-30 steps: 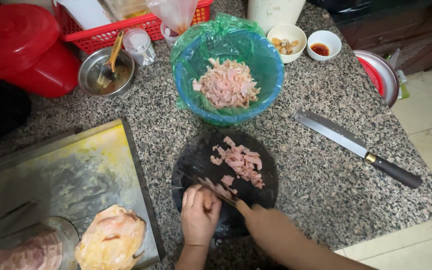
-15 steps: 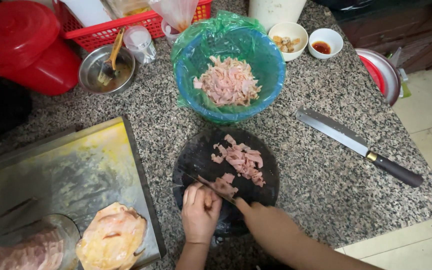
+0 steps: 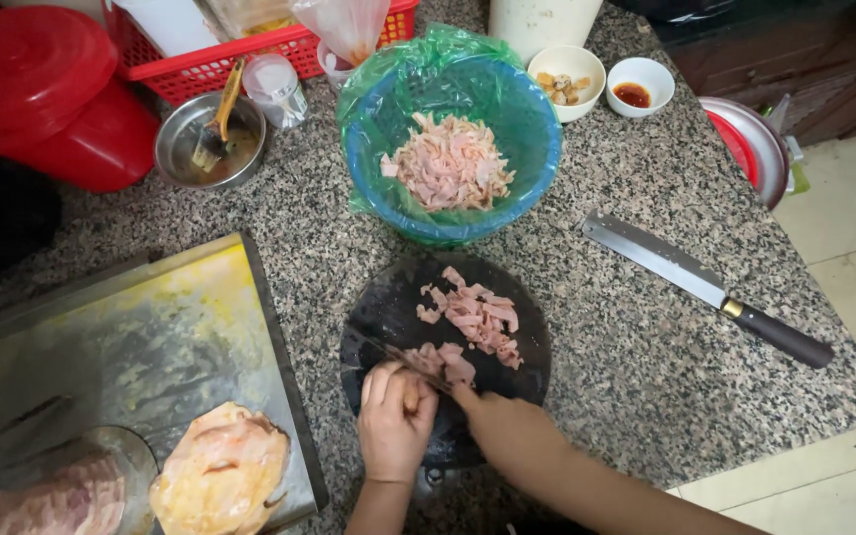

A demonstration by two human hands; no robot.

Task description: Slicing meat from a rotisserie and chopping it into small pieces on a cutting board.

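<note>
1. A person stands at a speckled granite desk (image 3: pixel 646 347), seen from above, cutting pale pink meat on a round black cutting board (image 3: pixel 388 317).
2. The left hand (image 3: pixel 395 421) is curled, its fingers closed down on a small piece of meat (image 3: pixel 443 362) at the near edge of the board.
3. The right hand (image 3: pixel 502 426) is closed around the handle of a thin knife (image 3: pixel 388 347), whose blade slants across the board to the meat under the left fingers.
4. A loose heap of cut strips (image 3: pixel 478 317) lies further back on the board, just beside the piece being cut.
5. Behind the board, a blue basket lined with a green plastic bag (image 3: pixel 448 159) holds more cut meat.
6. A large cleaver (image 3: pixel 705 287) lies unused to the right, well apart from both hands.
7. Cutting well here likely means keeping the left fingertips tucked back from the blade and the strips even.
</note>
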